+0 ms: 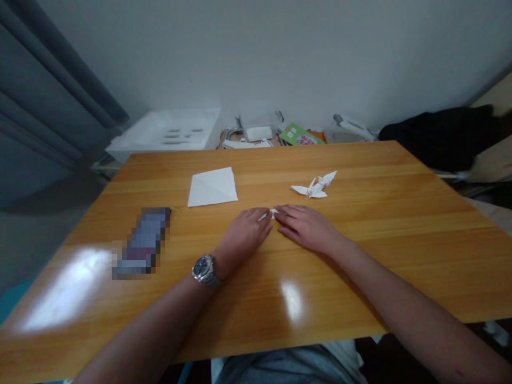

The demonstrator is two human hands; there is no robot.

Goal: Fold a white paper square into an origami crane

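My left hand (245, 232), with a metal watch on the wrist, and my right hand (307, 227) lie close together on the wooden table (380, 245). Their fingertips press on a small folded white paper (272, 214), mostly hidden under them. The fingers of both hands are held together, flat on the paper. A finished white paper crane (316, 186) sits just beyond my right hand. A flat white paper square (212, 186) with a diagonal crease lies beyond my left hand.
A blurred-out dark rectangular object (143, 242) lies on the table to the left. Behind the table are a white plastic tray (168, 132), cables and white devices (250, 137), a green booklet (300, 135), and a dark garment (444, 136) at right.
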